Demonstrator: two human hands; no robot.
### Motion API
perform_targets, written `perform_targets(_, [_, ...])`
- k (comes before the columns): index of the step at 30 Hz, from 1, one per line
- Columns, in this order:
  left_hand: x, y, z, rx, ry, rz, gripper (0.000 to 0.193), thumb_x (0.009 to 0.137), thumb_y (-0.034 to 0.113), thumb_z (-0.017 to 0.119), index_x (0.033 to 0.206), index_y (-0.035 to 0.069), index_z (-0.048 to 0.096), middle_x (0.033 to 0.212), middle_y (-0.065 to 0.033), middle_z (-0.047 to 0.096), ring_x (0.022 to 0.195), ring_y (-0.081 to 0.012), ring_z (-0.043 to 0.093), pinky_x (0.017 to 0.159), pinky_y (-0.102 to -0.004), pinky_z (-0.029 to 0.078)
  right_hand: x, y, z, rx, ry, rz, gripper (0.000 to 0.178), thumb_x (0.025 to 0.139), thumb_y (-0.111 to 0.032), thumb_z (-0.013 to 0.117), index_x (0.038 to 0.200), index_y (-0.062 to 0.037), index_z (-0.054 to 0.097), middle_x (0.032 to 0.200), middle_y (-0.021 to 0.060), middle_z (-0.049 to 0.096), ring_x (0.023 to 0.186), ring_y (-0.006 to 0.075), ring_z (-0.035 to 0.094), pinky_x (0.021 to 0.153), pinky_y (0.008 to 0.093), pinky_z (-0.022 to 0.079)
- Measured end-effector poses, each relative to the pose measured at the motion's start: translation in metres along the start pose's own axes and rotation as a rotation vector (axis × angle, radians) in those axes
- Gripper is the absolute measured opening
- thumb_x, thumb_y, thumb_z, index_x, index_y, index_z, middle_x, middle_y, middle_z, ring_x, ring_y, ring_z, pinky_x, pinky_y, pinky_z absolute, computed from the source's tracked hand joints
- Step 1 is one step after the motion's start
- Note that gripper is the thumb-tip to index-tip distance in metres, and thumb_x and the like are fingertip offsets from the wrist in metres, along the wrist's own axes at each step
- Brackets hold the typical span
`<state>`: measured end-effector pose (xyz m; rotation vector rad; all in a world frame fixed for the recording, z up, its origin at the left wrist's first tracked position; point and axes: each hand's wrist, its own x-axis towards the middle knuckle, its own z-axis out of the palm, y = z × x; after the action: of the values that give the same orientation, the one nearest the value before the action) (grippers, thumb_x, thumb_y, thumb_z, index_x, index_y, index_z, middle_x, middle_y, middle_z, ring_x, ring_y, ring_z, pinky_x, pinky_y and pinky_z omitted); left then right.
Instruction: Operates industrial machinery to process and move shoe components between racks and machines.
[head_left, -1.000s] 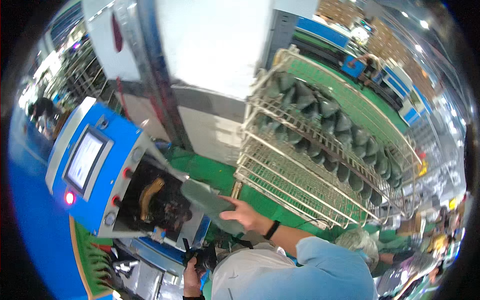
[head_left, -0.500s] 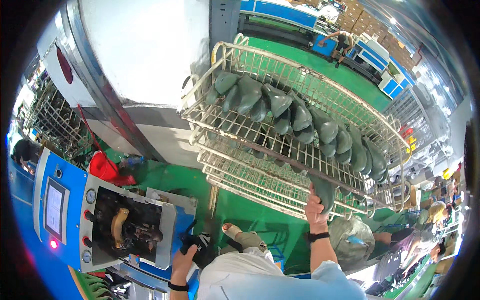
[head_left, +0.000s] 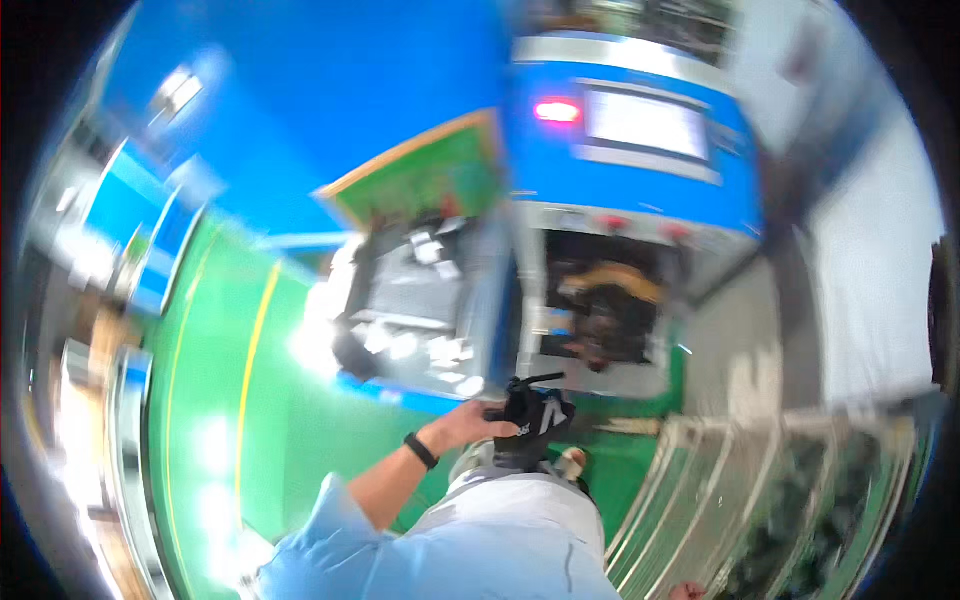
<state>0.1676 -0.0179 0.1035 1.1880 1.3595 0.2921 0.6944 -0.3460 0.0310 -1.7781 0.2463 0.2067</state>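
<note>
The left grip (head_left: 478, 422) is curled, its forearm (head_left: 386, 486) slanting inward.

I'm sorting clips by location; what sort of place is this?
Likely a factory workshop: a blue machine with a lit screen, a metal rack of blurred dark pieces, and a green floor marked with a yellow line.

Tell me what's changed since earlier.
The view has turned left: the machine is right of centre, the rack lower right. The right hand, which held a grey shoe form, barely shows at the lower edge; whether it let go is unclear. Unchanged: the left hand holds the black piece; the red light glows.
</note>
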Motion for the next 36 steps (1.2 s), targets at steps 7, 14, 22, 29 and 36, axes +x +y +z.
perform_targets(7, [-0.080, -0.120, -0.125, -0.120, 0.611, 0.024, 0.044, 0.078, 0.040, 0.086, 0.098, 0.005, 0.069, 0.101, -0.0111, 0.071, 0.092, -0.0216, 0.066, 0.085, -0.0352, 0.052, -0.050, -0.052, 0.236, 0.299, -0.951, 1.061, 0.026, 0.105, -0.018, 0.052, 0.092, 0.0003, 0.065, 0.067, 0.0046, 0.049, 0.062, 0.0198, 0.049, 0.060, 0.0390, 0.050])
perform_targets(14, [-0.016, -0.272, -0.215, 0.594, 1.037, -0.376, 0.037, 0.081, 0.047, 0.075, 0.094, 0.013, 0.077, 0.105, -0.0163, 0.070, 0.108, -0.0357, 0.061, 0.096, -0.0481, 0.048, -0.243, -0.056, 0.353, -0.347, -1.315, 0.429, 0.020, 0.102, -0.019, 0.059, 0.095, -0.0014, 0.065, 0.072, 0.0053, 0.061, 0.062, 0.0170, 0.057, 0.061, 0.0275, 0.050])
perform_targets(22, [-0.085, -0.278, -0.168, 0.583, 1.097, -0.319, 0.033, 0.078, 0.045, 0.074, 0.085, 0.013, 0.075, 0.081, -0.0114, 0.070, 0.093, -0.0318, 0.067, 0.086, -0.0451, 0.052, -0.280, -0.035, 0.388, -0.961, -1.574, -0.137, 0.023, 0.099, -0.017, 0.060, 0.115, -0.0013, 0.067, 0.091, 0.0083, 0.068, 0.082, 0.0179, 0.064, 0.068, 0.0319, 0.054])
perform_targets(29, [-0.295, -0.304, 0.012, 0.429, 1.177, -0.572, 0.036, 0.077, 0.047, 0.074, 0.085, 0.012, 0.074, 0.082, -0.0116, 0.070, 0.093, -0.0328, 0.067, 0.086, -0.0472, 0.053, -0.290, -0.004, 0.434, -1.203, -1.972, -0.312, 0.037, 0.099, -0.020, 0.061, 0.130, -0.0003, 0.061, 0.085, 0.0059, 0.066, 0.072, 0.0148, 0.059, 0.063, 0.0282, 0.049])
perform_targets(36, [-0.534, -0.309, 0.198, 0.494, 1.741, -1.369, 0.016, 0.073, 0.022, 0.070, 0.076, 0.006, 0.070, 0.084, -0.0173, 0.069, 0.090, -0.0374, 0.066, 0.080, -0.0481, 0.053, -0.305, 0.023, 0.428, -1.127, -2.284, -0.798, 0.041, 0.099, -0.023, 0.063, 0.130, 0.0049, 0.063, 0.093, 0.0082, 0.069, 0.077, 0.0156, 0.061, 0.071, 0.0296, 0.050])
